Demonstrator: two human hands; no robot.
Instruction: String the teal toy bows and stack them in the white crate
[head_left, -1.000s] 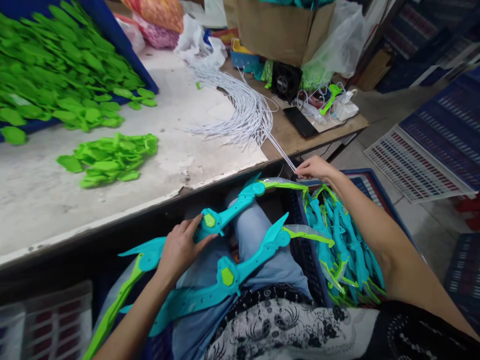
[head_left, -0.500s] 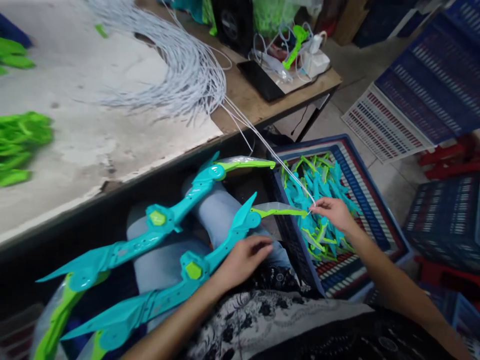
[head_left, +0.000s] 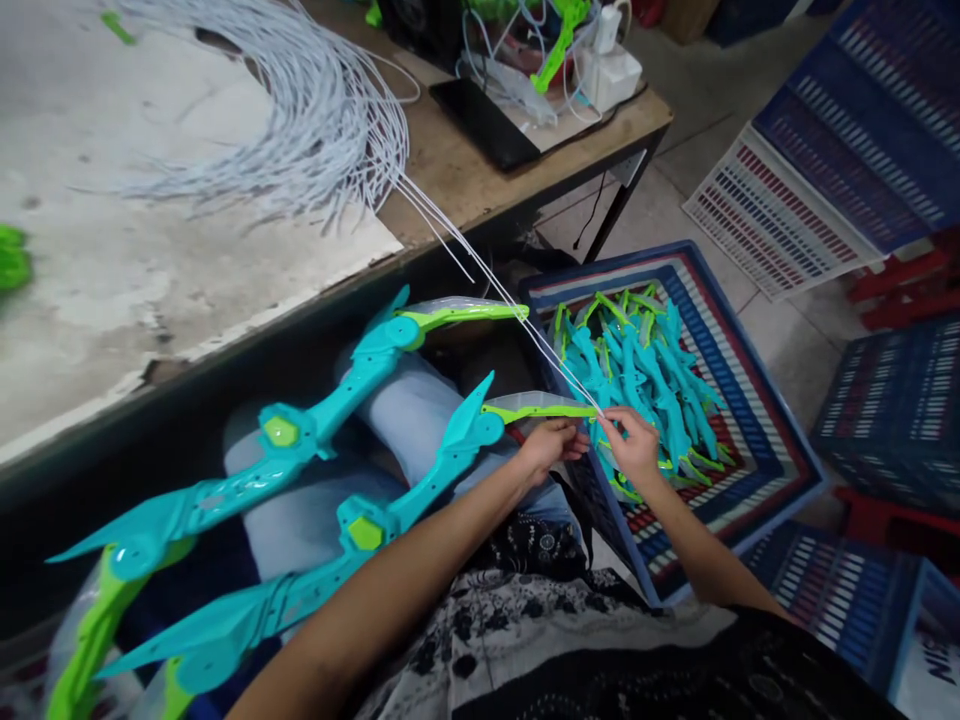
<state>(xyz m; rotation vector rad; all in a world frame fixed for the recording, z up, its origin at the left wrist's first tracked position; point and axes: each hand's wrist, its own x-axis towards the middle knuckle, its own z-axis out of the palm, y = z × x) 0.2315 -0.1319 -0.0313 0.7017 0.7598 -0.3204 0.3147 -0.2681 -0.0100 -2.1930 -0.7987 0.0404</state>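
Observation:
Two turquoise toy bows with lime-green ends lie across my lap: a nearer toy bow [head_left: 450,470] and a farther toy bow [head_left: 367,360]. At the lime tip of the nearer one, my right hand [head_left: 634,445] pinches a white cord [head_left: 559,365] between thumb and fingers. My left hand [head_left: 551,447] is just below that tip, its fingers loosely curled and a little apart; nothing shows in them. From the right hand the cord strands run up to a large bundle of white cords [head_left: 337,130] on the table. The cord's end is hidden at my fingertips.
A blue-rimmed crate [head_left: 750,400] of similar turquoise and green bows [head_left: 637,370] stands at my right. On the worktable [head_left: 180,270] are a black phone [head_left: 484,122] and a white power adapter [head_left: 609,75]. More crates [head_left: 892,430] stand farther right.
My left hand has moved from the nearer bow's middle to its lime tip, beside the right hand. The right hand still pinches the cord. The whole view has shifted slightly.

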